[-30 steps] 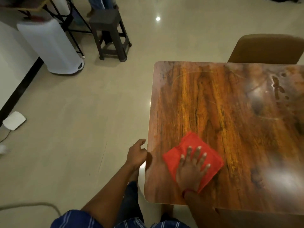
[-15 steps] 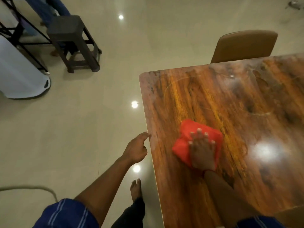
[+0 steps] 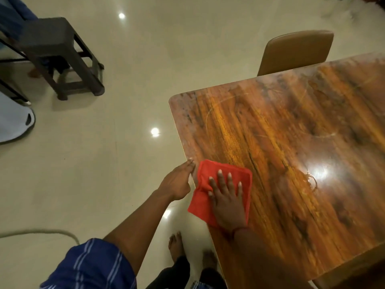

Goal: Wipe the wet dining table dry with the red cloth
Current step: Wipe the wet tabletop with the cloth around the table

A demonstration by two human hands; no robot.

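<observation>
Now right hand (image 3: 228,202) flat, fingers spread, on red cloth (image 3: 203,203); left hand (image 3: 178,183) open at table (image 3: 291,142) edge.

Right hand (image 3: 228,202) spread flat on red cloth (image 3: 203,197) at left edge of wooden table (image 3: 291,142), cloth corner overhanging. Left hand (image 3: 179,181) touching table edge. Tan chair (image 3: 295,52) behind; dark stool (image 3: 60,57) on floor.

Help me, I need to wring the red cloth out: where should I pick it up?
Pinch the corner of the red cloth that overhangs the table edge, coming from the floor side. The right hand presses the rest flat; the overhang is free.
</observation>
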